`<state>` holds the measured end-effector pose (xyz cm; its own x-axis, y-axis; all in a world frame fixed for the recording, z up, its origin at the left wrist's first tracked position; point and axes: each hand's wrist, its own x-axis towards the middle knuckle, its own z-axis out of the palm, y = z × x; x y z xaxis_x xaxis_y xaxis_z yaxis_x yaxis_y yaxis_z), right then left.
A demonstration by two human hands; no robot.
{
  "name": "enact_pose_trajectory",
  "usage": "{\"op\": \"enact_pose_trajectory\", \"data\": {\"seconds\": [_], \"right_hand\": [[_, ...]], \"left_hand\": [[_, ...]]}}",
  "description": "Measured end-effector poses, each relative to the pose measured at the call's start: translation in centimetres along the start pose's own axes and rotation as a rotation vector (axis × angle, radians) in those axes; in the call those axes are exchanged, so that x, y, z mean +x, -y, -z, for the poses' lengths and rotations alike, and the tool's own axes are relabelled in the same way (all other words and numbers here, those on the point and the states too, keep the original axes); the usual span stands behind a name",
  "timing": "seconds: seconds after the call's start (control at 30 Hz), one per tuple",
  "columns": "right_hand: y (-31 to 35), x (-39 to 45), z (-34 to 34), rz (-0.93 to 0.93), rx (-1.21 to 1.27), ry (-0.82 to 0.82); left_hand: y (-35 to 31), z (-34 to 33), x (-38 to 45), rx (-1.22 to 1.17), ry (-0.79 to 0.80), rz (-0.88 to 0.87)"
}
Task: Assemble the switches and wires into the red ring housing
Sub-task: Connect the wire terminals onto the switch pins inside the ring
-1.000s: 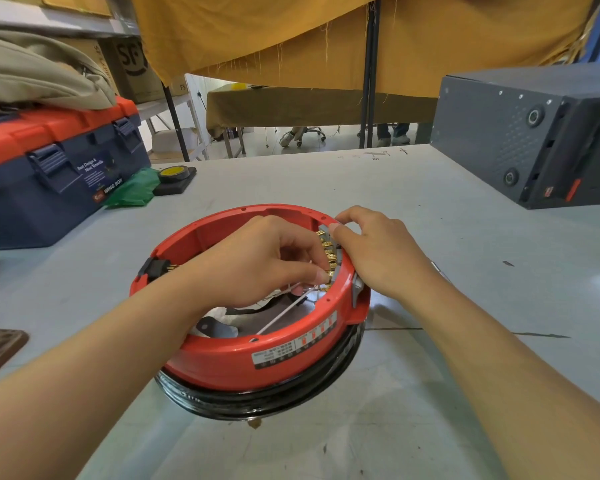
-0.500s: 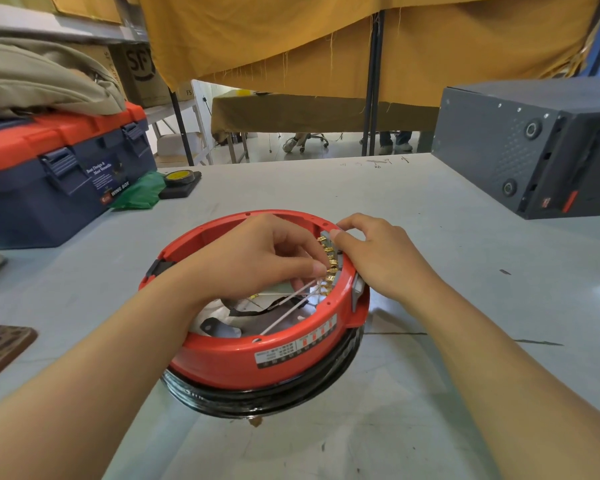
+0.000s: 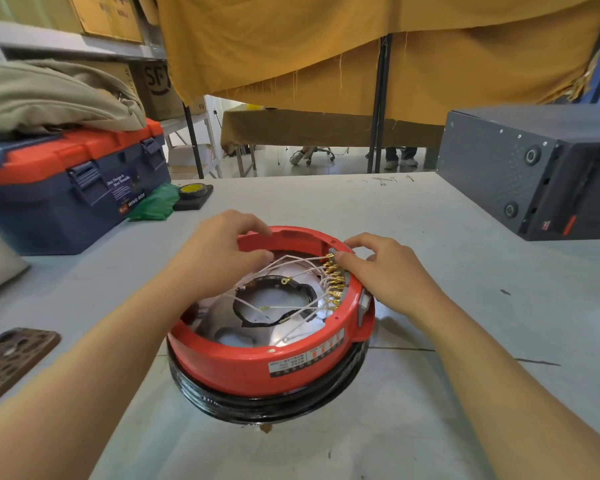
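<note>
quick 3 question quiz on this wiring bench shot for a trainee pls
1. True or false: the left hand grips the far rim of the red ring housing.
2. The gold terminals sit along which inner side of the housing: A near, B right, C left?
3. Fill in: the white wires fan out from the terminals beside the ____ hand.

Key
1. True: its fingers curl over the rim.
2. B
3. right; its fingertips rest at the top of the row.
</note>
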<state>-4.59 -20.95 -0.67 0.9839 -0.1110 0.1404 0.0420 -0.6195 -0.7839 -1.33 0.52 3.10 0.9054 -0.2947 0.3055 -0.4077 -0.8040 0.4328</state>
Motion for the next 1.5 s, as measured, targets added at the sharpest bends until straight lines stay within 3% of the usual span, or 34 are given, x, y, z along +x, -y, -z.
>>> {"op": "enact_pose_trajectory", "data": {"seconds": [0.13, 0.27, 0.37, 0.53, 0.63, 0.87, 1.0, 1.1, 1.27, 1.4, 1.5], "right_hand": [[-0.3, 0.1, -0.3, -0.051, -0.001, -0.051], [-0.5, 0.2, -0.3, -0.083, 0.008, -0.115], [-0.3, 0.2, -0.1, -0.064, 0.022, -0.135], [0.1, -0.1, -0.3, -0.064, 0.115, -0.124], [0.8, -0.2, -0.2, -0.114, 0.304, -0.079], [3.4, 0.3, 0.8, -0.018, 0.565, 0.051], [3.8, -0.1, 1.5, -0.030, 0.639, -0.082], [3.9, -1.1, 2.0, -0.032, 0.764, -0.119], [5.1, -2.9, 1.8, 0.063, 0.987, -0.011], [7.0, -3.1, 2.7, 0.183, 0.850, -0.079], [8.2, -3.1, 3.5, 0.289, 0.690, -0.024]], "left_hand": [[2.5, 0.9, -1.1, 0.035, -0.001, 0.161], [4.4, 1.3, -2.0, -0.091, 0.061, 0.381], [5.1, 1.5, -2.1, -0.181, 0.077, 0.441], [5.0, 0.9, -2.4, -0.313, -0.115, 0.462], [5.2, 0.6, -2.8, -0.417, -0.202, 0.469], [5.3, 0.9, -2.8, -0.647, -0.423, 0.468], [5.1, -0.2, -2.6, -0.772, -0.486, 0.470], [4.3, -1.7, -2.5, -0.910, -0.472, 0.508], [2.2, -3.9, -2.2, -1.189, -0.420, 0.608], [0.8, -5.0, -2.6, -1.401, -0.262, 0.634], [0.9, -4.7, -2.7, -1.380, -0.094, 0.605]]}}
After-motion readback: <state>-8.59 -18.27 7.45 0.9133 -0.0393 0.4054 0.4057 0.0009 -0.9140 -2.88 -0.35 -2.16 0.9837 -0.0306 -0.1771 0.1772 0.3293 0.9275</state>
